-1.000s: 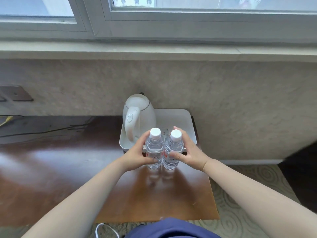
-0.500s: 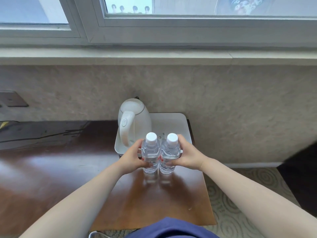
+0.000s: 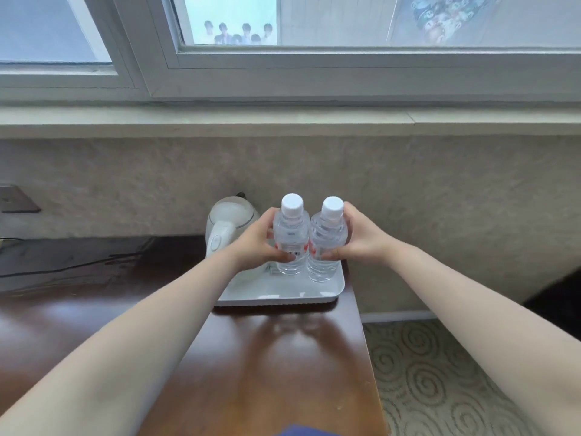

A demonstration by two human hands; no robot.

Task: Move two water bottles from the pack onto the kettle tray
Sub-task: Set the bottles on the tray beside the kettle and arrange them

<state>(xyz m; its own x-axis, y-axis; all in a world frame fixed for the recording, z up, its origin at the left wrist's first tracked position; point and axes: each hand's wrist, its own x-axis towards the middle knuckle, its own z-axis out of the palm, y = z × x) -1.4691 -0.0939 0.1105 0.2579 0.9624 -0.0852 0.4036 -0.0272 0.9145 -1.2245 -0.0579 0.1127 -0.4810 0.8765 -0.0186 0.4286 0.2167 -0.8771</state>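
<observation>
Two clear water bottles with white caps stand upright side by side over the white kettle tray (image 3: 283, 298), their bases at or just above its surface. My left hand (image 3: 255, 240) is wrapped around the left bottle (image 3: 290, 234). My right hand (image 3: 361, 237) grips the right bottle (image 3: 327, 237). The two bottles touch each other. A white electric kettle (image 3: 224, 228) stands on the tray's left part, partly hidden behind my left hand. The pack is out of view.
The tray sits at the far right end of a dark brown wooden desk (image 3: 267, 372), against a textured wall (image 3: 440, 199) under a window sill. A black cable (image 3: 63, 269) runs along the desk's back left. Patterned carpet (image 3: 440, 372) lies to the right of the desk.
Both hands have carried the two bottles forward from the bare desk in front of the tray to over the tray's right part, beside the kettle.
</observation>
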